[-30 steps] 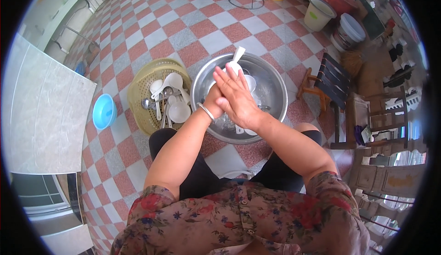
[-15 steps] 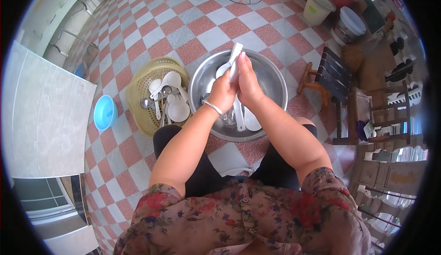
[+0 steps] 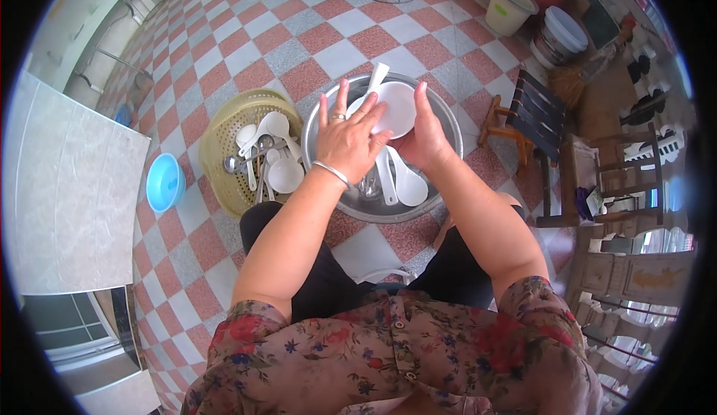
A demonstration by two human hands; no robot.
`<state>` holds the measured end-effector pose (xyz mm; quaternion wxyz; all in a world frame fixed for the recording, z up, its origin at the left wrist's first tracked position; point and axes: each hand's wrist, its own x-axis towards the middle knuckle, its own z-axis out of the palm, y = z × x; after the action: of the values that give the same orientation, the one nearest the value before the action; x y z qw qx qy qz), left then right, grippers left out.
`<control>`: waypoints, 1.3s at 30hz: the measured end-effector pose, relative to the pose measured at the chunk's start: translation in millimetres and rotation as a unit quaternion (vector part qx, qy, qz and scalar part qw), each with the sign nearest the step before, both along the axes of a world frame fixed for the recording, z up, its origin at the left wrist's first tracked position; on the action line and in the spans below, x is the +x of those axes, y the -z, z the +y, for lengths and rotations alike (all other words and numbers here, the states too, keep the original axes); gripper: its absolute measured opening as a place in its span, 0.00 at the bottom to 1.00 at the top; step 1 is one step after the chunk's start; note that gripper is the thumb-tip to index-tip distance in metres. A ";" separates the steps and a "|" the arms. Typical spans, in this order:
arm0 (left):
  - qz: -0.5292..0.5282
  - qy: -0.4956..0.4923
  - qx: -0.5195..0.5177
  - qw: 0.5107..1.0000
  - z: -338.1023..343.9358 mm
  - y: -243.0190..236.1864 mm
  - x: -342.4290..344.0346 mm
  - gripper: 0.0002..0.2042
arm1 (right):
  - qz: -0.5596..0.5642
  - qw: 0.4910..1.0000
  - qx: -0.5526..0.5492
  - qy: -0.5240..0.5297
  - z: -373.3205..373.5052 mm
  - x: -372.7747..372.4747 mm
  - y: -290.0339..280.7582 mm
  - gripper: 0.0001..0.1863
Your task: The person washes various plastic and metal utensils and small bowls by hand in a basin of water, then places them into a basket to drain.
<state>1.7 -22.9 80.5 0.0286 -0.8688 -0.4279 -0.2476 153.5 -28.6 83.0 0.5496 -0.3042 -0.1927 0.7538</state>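
Observation:
My right hand [image 3: 427, 132] holds a small white bowl [image 3: 398, 107] from its right side, the fingers hidden beneath. My left hand [image 3: 349, 132] spreads its fingers over the bowl's left edge, their tips against it; a ring and bangle show on that side. A white handle [image 3: 379, 76] rises just beyond the bowl; I cannot tell whether it joins it. Under both hands stands a steel basin [image 3: 448, 107]. Inside lie a white rice paddle [image 3: 411, 186], another white handled utensil [image 3: 385, 176] and some shiny metal pieces [image 3: 369, 187].
Left of the basin, a yellowish plastic colander [image 3: 214, 135] contains several white ladles and metal spoons. A blue bowl [image 3: 165, 183] sits farther left on the checkered tiles [image 3: 299, 49]. At right are a folding stool [image 3: 534, 116], a wooden chair [image 3: 582, 172] and buckets [image 3: 511, 8].
My hands were pressed together around something white; now they are parted, and the bowl's round face shows between them. The left fingers have spread out. The view has shifted slightly.

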 end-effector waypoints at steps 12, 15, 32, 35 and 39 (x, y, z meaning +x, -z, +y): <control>0.126 0.055 -0.185 0.973 7.7 15.5 2.6 0.11 | -0.314 0.938 -0.111 0.090 35.9 19.3 80.6 0.28; 0.102 0.027 -0.199 0.974 10.4 37.0 -13.1 0.10 | -0.715 0.689 -0.082 0.086 41.9 47.8 117.5 0.22; -0.291 -0.020 -0.339 0.895 38.3 52.4 -4.4 0.26 | -0.128 0.989 -0.073 -0.015 59.8 30.1 114.8 0.18; -0.323 -0.054 -0.391 0.860 38.8 37.7 14.9 0.24 | -0.009 0.999 -0.005 -0.049 62.9 14.0 106.3 0.16; -0.145 -0.083 -0.213 0.963 36.1 37.9 17.9 0.18 | -0.049 0.999 -0.019 -0.004 60.6 4.2 98.4 0.13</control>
<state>19.6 13.2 42.6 -0.1992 -0.7711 -0.5406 -0.2712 157.6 32.0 -15.4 0.5304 -0.3500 -0.2062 0.7441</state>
